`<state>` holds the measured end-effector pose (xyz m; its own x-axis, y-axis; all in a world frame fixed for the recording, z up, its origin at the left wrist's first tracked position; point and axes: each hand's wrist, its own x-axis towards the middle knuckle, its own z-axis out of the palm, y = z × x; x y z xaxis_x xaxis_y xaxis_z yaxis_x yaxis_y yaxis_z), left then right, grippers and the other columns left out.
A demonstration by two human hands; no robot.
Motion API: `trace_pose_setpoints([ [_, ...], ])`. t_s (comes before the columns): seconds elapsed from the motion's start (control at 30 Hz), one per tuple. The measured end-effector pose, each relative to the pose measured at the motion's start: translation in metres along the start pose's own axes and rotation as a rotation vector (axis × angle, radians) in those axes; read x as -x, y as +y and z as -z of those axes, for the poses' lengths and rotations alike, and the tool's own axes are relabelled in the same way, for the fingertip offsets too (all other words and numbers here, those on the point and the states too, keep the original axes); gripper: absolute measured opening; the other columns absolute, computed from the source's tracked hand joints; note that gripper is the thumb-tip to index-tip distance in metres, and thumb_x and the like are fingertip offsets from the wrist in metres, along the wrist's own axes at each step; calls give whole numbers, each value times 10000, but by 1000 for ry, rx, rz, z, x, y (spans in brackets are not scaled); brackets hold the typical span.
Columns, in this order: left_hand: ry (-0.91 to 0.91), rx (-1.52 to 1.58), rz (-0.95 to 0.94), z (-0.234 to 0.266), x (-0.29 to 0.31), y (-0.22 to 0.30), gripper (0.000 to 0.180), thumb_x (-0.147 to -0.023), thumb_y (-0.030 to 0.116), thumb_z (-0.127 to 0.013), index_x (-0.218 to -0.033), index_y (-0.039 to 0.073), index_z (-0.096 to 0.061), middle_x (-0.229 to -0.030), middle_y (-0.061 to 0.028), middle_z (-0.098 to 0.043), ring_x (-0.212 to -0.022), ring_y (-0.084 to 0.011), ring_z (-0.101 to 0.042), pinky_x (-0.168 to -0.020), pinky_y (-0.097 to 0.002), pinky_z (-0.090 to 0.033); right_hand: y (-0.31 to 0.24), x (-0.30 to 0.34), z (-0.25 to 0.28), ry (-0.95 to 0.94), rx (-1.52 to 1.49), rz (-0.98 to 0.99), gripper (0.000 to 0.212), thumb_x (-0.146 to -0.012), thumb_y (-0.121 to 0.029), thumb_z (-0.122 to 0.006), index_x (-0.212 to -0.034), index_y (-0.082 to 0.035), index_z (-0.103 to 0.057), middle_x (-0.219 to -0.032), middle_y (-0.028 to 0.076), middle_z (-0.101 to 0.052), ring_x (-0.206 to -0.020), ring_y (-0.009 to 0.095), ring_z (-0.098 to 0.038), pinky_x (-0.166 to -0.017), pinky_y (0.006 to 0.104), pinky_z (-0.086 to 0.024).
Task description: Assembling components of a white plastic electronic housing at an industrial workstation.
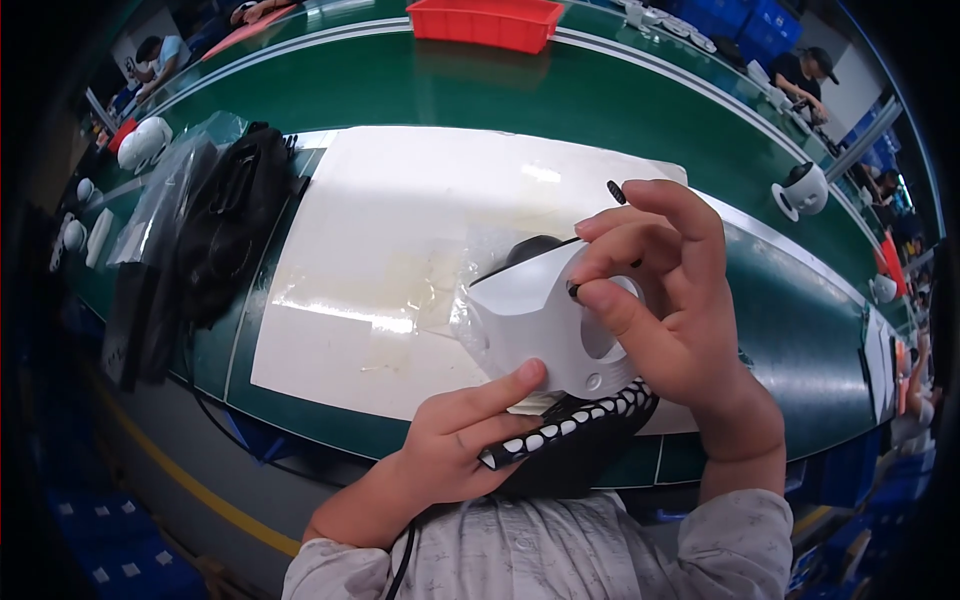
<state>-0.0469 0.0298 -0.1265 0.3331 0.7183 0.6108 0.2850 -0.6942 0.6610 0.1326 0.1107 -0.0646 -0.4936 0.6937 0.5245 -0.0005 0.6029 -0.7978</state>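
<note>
A white curved plastic housing (535, 310) with a round opening lies tilted in front of me, at the near side of the white sheet. My left hand (460, 440) grips its near edge, thumb on top. Above the opening my right hand (675, 300) is closed, thumb and index finger pinching a tiny black piece (574, 290). A small ribbed black part (616, 192) shows beside the raised fingers; what bears it is hidden. Clear plastic film (465, 315) clings around the housing's left side. Under the housing runs a black strip with white spots (570, 425).
The white sheet (330, 250) covers the green table (800, 330). To the left lie a black bag (235, 225) and clear plastic bags (165, 200). A red bin (485, 22) stands at the far side. White devices (800, 190) sit at the right. Other people work farther off.
</note>
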Motion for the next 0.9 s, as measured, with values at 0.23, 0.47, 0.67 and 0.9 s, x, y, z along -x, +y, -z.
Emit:
trace_pose_setpoints([
  [0.23,-3,7,10,2,-1,-1,273,-566,-19,-710,-806,3,-581,-1132,-247,-469,-894,-274,-585,-720,-290,-487,-21,4,5,-86,625,219,497,-737,36,-540,-1174,-57,-322,-938,121,-588,-1024,233,-506,-910,391,-327],
  [0.47,28,-17,-53,2,-6,-9,305,-561,-36,-702,-825,4,-554,-1148,-253,-456,-607,-157,-601,-602,-256,-488,-13,14,17,-59,691,177,272,-745,-59,-573,-997,-65,-471,-1084,151,-526,-1125,330,-411,-949,448,-265],
  [0.67,23,5,-41,0,-11,-9,319,-569,-41,-704,-839,-1,-538,-1173,-259,-432,-547,-118,-556,-582,-245,-477,-7,28,12,-123,428,0,48,-752,-94,-575,-773,-58,-551,-1258,187,-363,-1254,377,-165,-987,445,-178],
  [0.9,42,25,-51,-3,-13,-14,359,-583,-49,-703,-869,-6,-490,-1177,-283,-412,-587,-115,-572,-589,-249,-479,9,37,6,-51,355,-36,58,-708,-84,-614,-765,-91,-605,-1276,131,-369,-1244,323,-223,-932,397,-214],
])
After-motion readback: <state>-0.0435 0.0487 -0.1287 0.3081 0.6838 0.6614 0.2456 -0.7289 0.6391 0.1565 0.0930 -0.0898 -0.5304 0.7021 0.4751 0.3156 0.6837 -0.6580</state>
